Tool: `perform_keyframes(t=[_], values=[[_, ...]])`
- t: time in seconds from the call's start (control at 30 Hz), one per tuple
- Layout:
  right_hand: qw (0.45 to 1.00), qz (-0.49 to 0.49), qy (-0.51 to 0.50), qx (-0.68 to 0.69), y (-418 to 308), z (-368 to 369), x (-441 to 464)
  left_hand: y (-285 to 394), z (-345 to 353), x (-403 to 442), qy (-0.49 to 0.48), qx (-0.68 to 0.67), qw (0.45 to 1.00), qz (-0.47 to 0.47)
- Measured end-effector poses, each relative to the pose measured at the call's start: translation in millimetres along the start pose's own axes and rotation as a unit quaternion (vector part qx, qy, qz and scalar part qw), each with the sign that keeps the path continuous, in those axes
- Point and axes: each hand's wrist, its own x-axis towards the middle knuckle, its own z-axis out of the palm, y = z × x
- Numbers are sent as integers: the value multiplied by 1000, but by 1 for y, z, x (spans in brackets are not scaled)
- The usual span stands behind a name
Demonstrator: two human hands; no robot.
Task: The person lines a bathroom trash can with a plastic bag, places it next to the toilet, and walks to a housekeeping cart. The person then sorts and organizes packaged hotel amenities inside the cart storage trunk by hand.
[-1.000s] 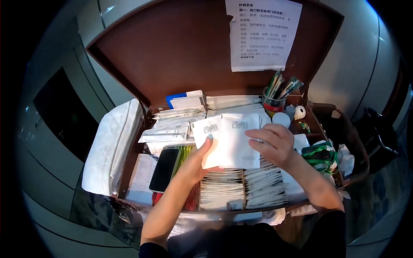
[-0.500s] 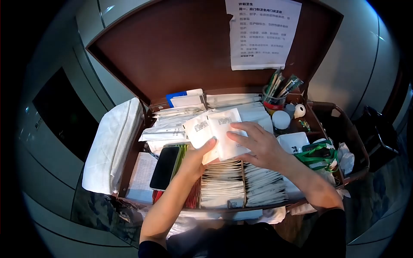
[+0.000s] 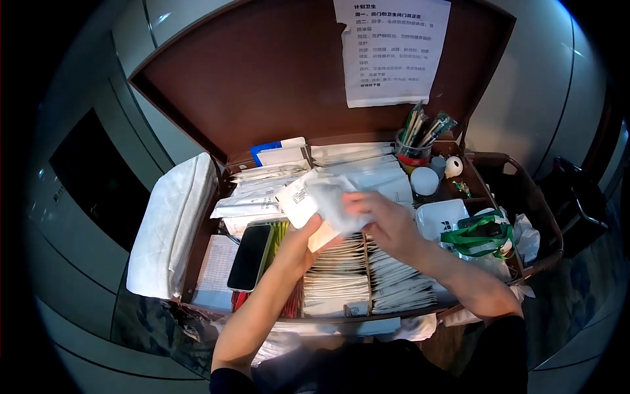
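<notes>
Pale wall panels (image 3: 525,85) are seen behind an open dark-brown lidded case (image 3: 262,85). Above its rowed white paper packets (image 3: 336,289), flat white printed paper sachets (image 3: 298,202) are pinched by the left hand (image 3: 302,244); whether anything is gripped by the blurred right hand (image 3: 392,226) cannot be told. Sachets could be dropped if the thumb slackened. The printed sachet's long axis is slanted, its printed end pointed upper-left.

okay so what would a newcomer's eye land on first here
Probably the raised brown lid, with a printed sheet on its right side. Then the white packets in the left hand, mid-picture, the right hand close by. Bright green straps also stand out, far right.
</notes>
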Motion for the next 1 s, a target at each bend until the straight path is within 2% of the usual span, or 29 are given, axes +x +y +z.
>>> perform_keyframes(t=[0.03,0.1,0.13,0.2,0.23,0.37,0.43,0.47,0.53,0.57,0.6,0.67,0.7,0.73,0.8,0.9,0.93,1.0], values=[[1000,-1,0,0,0,-1,0,0,2,-1,0,1,1000,1],[994,61,2,91,-1,-1,-2,0,8,-3,3,-21,1000,-3],[994,61,4,90,-2,-3,-2,1,9,-3,1,-19,1000,-3],[992,98,-61,56,-7,-3,-4,1,10,-4,25,-9,1000,-4],[995,61,-57,57,-7,-1,-6,0,8,-2,37,-13,999,-18],[991,43,-34,121,-3,1,-5,1,11,-3,6,-10,1000,1],[974,160,-33,154,0,0,-6,0,12,1,2,-15,1000,3],[974,161,-35,154,-1,1,-6,-1,13,1,2,-17,1000,3],[953,209,41,217,-5,8,-2,5,25,-4,110,11,994,0],[932,210,109,276,-6,10,-1,0,16,2,90,4,996,8],[931,210,108,277,-6,9,1,1,16,1,92,3,996,8],[854,296,198,380,-3,-1,6,5,17,1,117,-19,993,19],[829,342,218,385,-7,-8,10,7,19,0,118,-20,993,20],[829,342,216,385,-1,-12,6,9,20,-1,114,-28,993,29],[833,421,87,348,9,-19,2,9,19,-2,111,-36,992,38],[816,452,50,357,-7,-12,5,6,14,1,77,-47,994,59],[816,452,50,357,-7,-11,5,7,15,0,75,-47,994,59],[829,434,-46,348,-7,-7,4,7,17,-2,72,-45,995,57]])
